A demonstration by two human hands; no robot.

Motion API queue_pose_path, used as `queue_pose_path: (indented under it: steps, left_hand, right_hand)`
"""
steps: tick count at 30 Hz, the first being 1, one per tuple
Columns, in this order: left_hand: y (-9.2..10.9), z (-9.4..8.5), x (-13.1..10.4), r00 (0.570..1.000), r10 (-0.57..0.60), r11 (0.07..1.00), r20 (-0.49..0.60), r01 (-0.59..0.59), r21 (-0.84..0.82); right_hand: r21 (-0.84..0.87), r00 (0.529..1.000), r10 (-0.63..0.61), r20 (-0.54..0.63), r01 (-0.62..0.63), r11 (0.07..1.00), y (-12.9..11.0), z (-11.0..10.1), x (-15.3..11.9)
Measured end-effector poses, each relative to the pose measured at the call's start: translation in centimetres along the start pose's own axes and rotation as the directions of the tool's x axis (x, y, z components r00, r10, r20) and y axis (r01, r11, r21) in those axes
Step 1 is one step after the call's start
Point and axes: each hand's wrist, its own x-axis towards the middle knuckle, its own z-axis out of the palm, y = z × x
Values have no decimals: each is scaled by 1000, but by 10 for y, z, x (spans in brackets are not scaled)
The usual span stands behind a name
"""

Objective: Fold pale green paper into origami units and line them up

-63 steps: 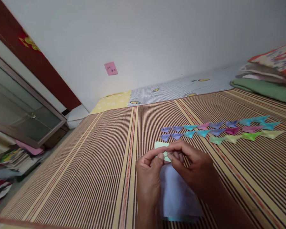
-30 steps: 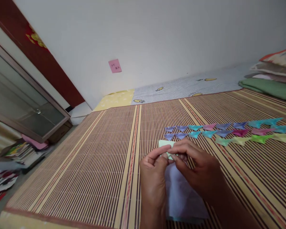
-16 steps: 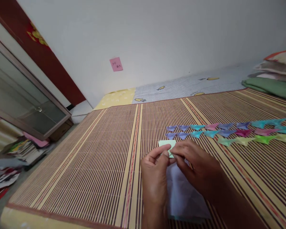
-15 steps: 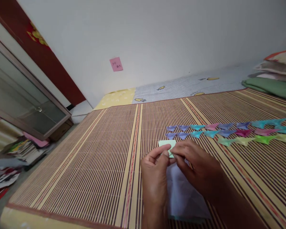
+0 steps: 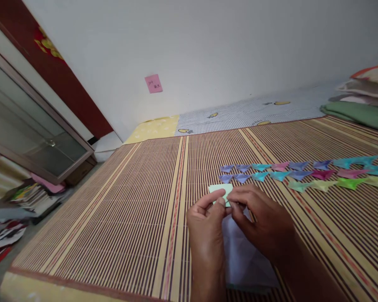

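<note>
A small piece of pale green folded paper [image 5: 222,188] is held up between my two hands. My left hand [image 5: 208,216] pinches its lower left part between thumb and fingers. The fingertips of my right hand [image 5: 260,218] are closed on its right edge, partly hiding the folds. Under my hands and wrists lies a whitish-lavender sheet or packet [image 5: 247,264] with a greenish lower edge. Just beyond my fingers, folded paper shapes [image 5: 261,177] in blue, purple, pink and green sit in rows running to the right.
A striped bamboo mat [image 5: 129,218] covers the bed. Folded cloths and a green blanket [image 5: 359,115] are stacked at the far right. On the wall is a pink note [image 5: 153,83]. A glass-doored cabinet [image 5: 34,121] and piled books [image 5: 33,197] stand at left.
Almost nothing differs. Both hands keep hold of the green paper, with only a slight shift of the fingers and wrists.
</note>
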Motion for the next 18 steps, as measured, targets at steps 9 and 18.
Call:
queue_pose_path:
  steps: [9, 18]
  left_hand:
    - [2, 6, -1, 998, 24, 1000, -65, -23, 10]
    - [1, 8, -2, 996, 40, 999, -82, -37, 33]
  right_hand:
    - [51, 997, 66, -40, -64, 997, -4, -1, 0]
    - [59, 995, 64, -80, -60, 996, -5, 0, 3]
